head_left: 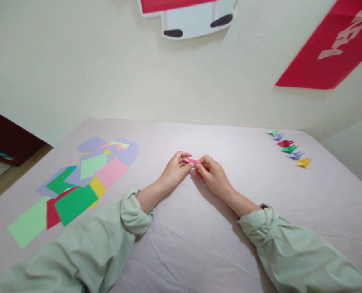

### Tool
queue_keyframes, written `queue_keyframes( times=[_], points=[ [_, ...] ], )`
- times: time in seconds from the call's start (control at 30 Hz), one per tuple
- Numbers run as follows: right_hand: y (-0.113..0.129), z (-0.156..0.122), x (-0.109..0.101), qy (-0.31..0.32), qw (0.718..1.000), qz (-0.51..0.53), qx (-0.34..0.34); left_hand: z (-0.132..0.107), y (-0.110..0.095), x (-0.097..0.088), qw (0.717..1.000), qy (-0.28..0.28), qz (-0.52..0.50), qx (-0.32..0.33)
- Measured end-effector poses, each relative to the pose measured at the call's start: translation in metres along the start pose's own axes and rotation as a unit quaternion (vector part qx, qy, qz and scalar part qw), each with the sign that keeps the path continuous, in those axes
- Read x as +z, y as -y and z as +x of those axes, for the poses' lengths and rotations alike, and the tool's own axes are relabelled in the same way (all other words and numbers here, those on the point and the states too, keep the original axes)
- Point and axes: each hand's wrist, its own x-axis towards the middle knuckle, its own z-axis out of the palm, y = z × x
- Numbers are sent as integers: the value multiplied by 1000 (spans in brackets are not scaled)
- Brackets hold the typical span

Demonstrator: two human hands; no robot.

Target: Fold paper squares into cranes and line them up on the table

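Observation:
Between my two hands, over the middle of the table, is a small folded piece of pink paper. My left hand pinches its left end with thumb and fingers. At the right end, my right hand grips the paper between thumb and forefinger. Fingers cover both ends, so the full folded shape is partly hidden. The fingertips of both hands are close together, just above the cloth.
Loose sheets of coloured paper lie overlapping on the left of the cloth-covered table. Several small folded paper figures stand in a slanting row at the right. Behind the table rises a pale wall with a red banner.

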Motion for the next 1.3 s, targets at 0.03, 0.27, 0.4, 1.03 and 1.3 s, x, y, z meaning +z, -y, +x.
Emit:
queue_keyframes(
  times=[0.03,0.27,0.4,1.03,1.3],
  points=[
    [0,0,0,2,1000,6,0,0,-1,0,1000,-1,-4,-4],
    [1,0,1,9,999,41,6,0,-5,-1,1000,-14,-5,15],
    [0,0,1,11,999,36,5,0,-4,-2,999,-23,4,26],
    [-1,0,2,11,998,62,8,-3,-12,-1,1000,24,1,-13],
    [0,-1,1,8,999,52,12,0,-7,-6,999,15,-44,-10]
  ],
)
